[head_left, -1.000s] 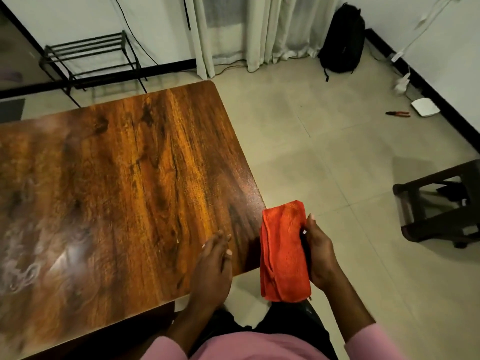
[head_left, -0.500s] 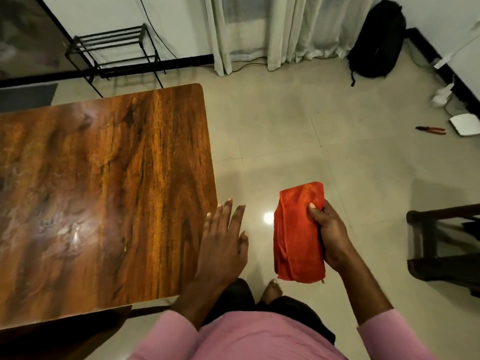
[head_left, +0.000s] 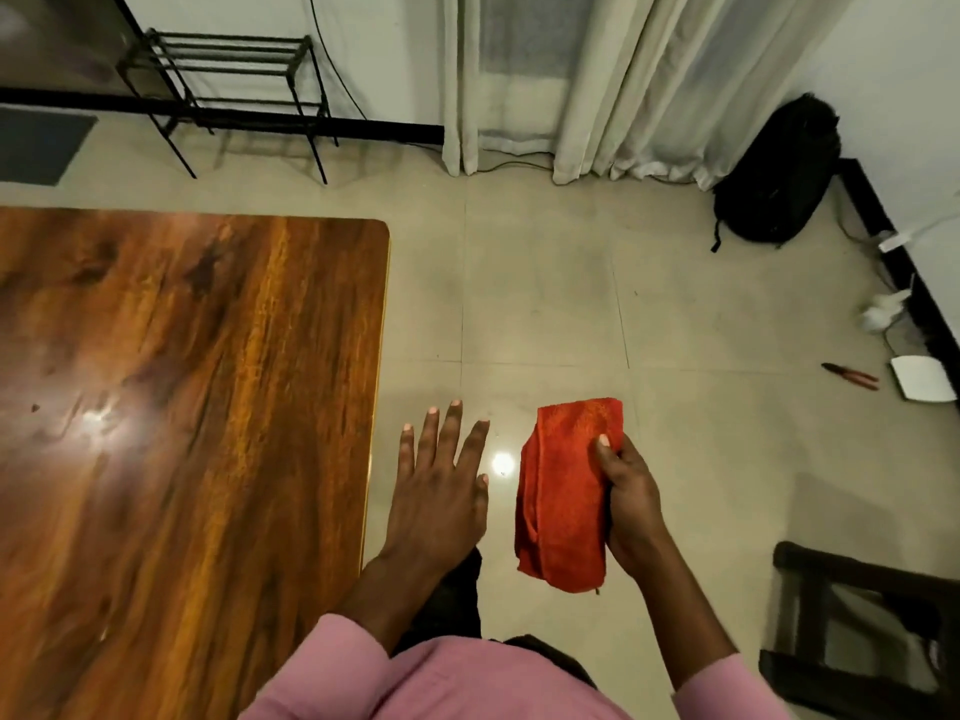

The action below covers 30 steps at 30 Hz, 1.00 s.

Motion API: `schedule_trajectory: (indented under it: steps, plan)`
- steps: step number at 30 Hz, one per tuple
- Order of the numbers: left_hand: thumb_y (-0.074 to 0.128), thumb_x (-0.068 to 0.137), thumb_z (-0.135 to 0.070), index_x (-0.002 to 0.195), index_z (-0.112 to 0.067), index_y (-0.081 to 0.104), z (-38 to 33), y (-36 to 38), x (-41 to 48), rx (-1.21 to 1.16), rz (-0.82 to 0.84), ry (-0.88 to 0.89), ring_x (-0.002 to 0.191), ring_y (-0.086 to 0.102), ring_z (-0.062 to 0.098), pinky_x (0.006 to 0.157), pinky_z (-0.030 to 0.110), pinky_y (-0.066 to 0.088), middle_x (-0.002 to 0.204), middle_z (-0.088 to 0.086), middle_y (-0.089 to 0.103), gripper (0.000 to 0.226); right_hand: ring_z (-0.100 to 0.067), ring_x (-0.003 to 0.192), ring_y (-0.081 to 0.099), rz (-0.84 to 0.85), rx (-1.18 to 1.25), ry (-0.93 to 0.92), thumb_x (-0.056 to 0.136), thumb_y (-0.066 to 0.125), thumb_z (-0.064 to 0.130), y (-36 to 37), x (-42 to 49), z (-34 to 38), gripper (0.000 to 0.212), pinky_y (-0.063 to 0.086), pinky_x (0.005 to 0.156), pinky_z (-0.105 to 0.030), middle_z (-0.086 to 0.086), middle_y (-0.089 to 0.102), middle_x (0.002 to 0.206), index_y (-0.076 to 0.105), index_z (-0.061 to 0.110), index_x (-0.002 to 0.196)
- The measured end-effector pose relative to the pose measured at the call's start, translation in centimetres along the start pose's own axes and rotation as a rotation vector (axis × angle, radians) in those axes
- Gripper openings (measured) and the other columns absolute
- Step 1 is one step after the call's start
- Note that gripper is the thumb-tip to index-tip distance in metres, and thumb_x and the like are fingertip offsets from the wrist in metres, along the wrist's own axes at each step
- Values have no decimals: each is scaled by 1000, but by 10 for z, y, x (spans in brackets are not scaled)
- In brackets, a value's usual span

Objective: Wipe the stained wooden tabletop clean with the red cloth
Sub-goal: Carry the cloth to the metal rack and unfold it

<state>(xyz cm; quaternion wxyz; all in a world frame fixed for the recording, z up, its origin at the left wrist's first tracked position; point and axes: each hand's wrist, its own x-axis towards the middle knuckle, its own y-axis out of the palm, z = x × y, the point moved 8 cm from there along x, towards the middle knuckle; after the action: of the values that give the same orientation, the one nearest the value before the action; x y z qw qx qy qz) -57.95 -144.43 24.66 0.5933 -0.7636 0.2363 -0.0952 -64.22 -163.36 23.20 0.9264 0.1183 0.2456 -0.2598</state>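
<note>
Folded red cloth [head_left: 566, 491] held beside the desk [head_left: 182, 407], not yet on the wood.
The cloth is folded into a long pad. Its long axis runs away from the person, and the far end points toward the curtain [head_left: 597, 85], leaning a little right. The right grip [head_left: 631, 506] clasps its right edge, thumb on top, above the floor [head_left: 545, 304] and apart from the desk. The left grip [head_left: 439, 491] is released, fingers spread, just beside the desk edge. To start well, carry the pad left, lay its broad face flat and press evenly.
</note>
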Motion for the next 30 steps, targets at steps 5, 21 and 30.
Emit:
schedule_trajectory:
  steps: [5,21,30]
  plan:
    - [46,96,-36,156,-26,16,19,-24,85,27,4,-5,151,2,32,116,48,-11,164,11,5,68,-17,92,69,-14,-30,0,94,46,40,23,73,48,22,57,72,-36,4,71,102,59,33,111]
    - [38,99,-35,156,-27,-3,71,-89,355,52,-52,-137,151,-10,31,119,49,-12,163,9,-14,71,-20,93,67,109,-5,-54,98,43,34,122,336,212,19,54,75,-36,1,70,103,59,31,108]
    - [43,97,-35,157,-25,6,100,-135,508,30,-88,-270,151,-4,33,120,51,-5,163,11,-7,71,-18,90,69,303,-80,-23,97,45,34,201,482,300,20,56,69,-29,4,73,98,60,28,108]
